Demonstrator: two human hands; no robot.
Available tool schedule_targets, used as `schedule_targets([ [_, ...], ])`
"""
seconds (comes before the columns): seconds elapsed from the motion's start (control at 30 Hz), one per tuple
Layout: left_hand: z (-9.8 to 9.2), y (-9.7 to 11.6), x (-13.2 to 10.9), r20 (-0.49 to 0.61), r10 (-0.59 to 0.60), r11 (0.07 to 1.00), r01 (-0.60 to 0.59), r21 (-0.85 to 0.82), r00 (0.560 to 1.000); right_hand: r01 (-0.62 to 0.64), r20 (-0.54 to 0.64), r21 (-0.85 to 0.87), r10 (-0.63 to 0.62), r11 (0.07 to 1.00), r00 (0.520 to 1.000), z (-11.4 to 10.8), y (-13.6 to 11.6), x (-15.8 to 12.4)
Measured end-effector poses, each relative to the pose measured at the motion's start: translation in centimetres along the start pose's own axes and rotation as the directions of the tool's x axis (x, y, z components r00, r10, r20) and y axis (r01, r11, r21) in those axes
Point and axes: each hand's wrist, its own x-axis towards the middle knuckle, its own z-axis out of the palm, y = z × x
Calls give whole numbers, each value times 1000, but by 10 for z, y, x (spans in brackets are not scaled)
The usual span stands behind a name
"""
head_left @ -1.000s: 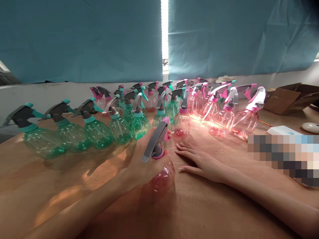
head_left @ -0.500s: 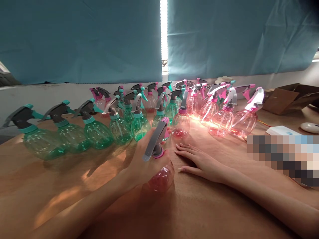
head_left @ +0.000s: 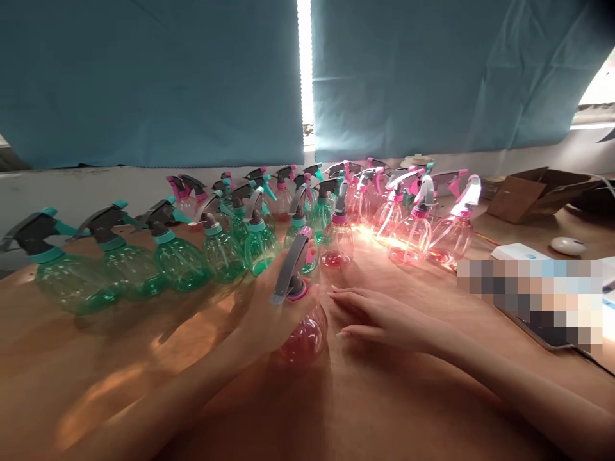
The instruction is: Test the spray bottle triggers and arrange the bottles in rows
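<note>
Wrapped round the neck and upper body of a pink spray bottle [head_left: 307, 336] is my left hand [head_left: 266, 314]; some of its fingers are hidden behind the bottle. The bottle stands upright on the table, with a grey trigger head and pink nozzle pointing away from me. My right hand [head_left: 372, 317] is just right of it, palm down, fingers stretched out and holding nothing. Another pink spray bottle [head_left: 337, 242] stands beyond both hands. To the left is a row of green spray bottles, the closest a green bottle [head_left: 182, 262] with a turquoise collar.
Sunlit pink bottles [head_left: 408, 237] stand at the back right. Further right are an open cardboard box [head_left: 521, 192], a white computer mouse [head_left: 568, 246], a white box [head_left: 516, 251] and a blurred-out patch. Blue-green blinds [head_left: 154, 83] hang behind the wooden table [head_left: 384, 403].
The view has turned slightly right, so things sit further left. My right hand's fingers look closer together and slightly bent. My left hand keeps its hold on the pink bottle.
</note>
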Motion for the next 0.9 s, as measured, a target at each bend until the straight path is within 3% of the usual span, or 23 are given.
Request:
schedule_targets([
  [0.2, 19, 16, 9, -35, 3, 1000, -2, 30, 999, 36, -37, 117, -32, 992, 999, -8, -13, -17],
  [0.4, 60, 27, 25, -27, 48, 998, -49, -25, 998, 1, -180, 168, 29, 986, 983, -15, -12, -35],
  [0.6, 107, 39, 45, 12, 108, 992, -107, -64, 994, -102, -452, 160, 164, 982, 877, -13, 3, -46],
  [0.77, 132, 45, 65, 56, 165, 982, -158, -104, 985, -255, -554, 178, 311, 950, 772, -20, 15, -45],
  [0.9, 139, 42, 84, 124, 179, 979, -165, -116, 976, -301, -540, 101, 307, 948, 784, -37, 22, -42],
])
